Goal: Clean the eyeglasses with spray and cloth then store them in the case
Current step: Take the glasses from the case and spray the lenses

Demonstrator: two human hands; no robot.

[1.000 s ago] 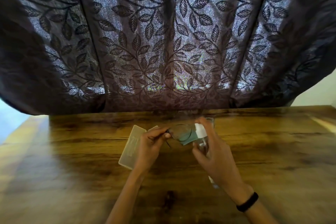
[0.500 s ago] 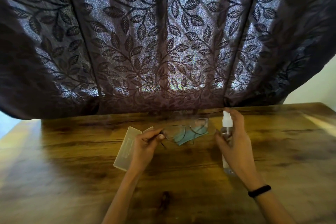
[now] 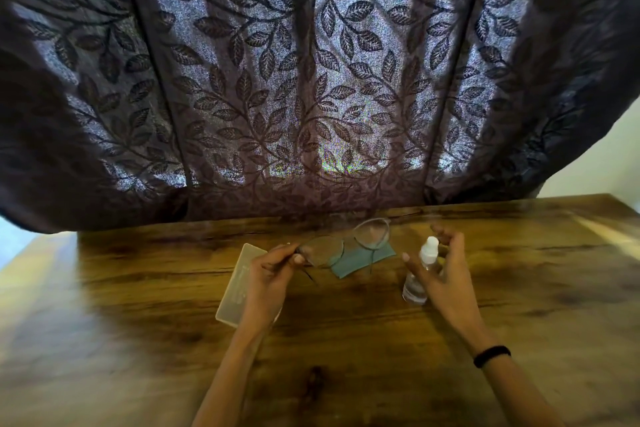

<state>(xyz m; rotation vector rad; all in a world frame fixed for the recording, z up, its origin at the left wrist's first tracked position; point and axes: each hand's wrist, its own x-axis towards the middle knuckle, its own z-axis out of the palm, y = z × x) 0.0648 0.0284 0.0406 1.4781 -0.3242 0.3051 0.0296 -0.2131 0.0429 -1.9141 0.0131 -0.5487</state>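
The left hand [image 3: 266, 274] pinched the eyeglasses [image 3: 341, 246] by one end; the right hand [image 3: 446, 274], fingers spread loose, flanked the upright spray bottle [image 3: 417, 284].

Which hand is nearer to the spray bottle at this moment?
Right. The right hand is spread open around the spray bottle; the left hand is away on the far side of the cloth, pinching the eyeglasses.
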